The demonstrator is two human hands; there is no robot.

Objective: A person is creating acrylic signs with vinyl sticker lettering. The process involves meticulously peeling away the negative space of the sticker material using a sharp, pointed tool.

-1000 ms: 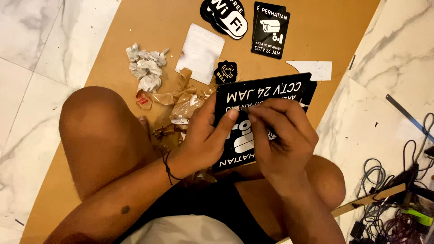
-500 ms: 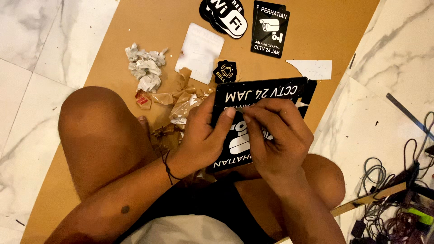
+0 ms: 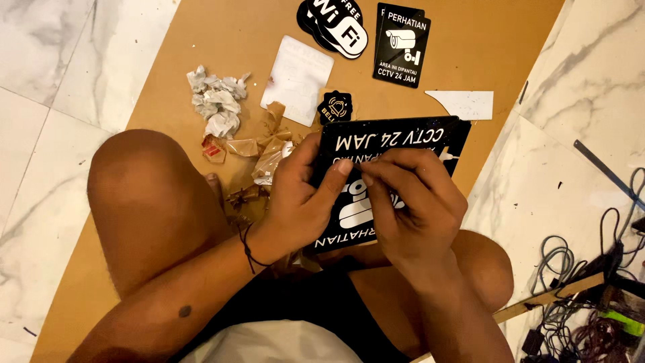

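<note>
A black rectangular sign plate (image 3: 396,139) with white lettering and a camera pictogram rests upside down over my lap. My left hand (image 3: 295,202) grips its left edge, thumb across the face. My right hand (image 3: 416,202) lies on the plate's front, fingertips pinched together at the middle near my left thumb; what they pinch is too small to tell. My bare knees flank the plate.
On the brown board (image 3: 222,33) lie crumpled white paper (image 3: 215,101), brown tape scraps (image 3: 265,151), a white sheet (image 3: 299,77), a small black badge (image 3: 334,107), oval black signs (image 3: 336,23), a stacked black camera sign (image 3: 402,46) and a white offcut (image 3: 463,104). Cables (image 3: 584,296) crowd the right floor.
My right fingertips have shifted slightly left along the plate toward my left thumb. The plate has tilted a little; everything on the board stays put.
</note>
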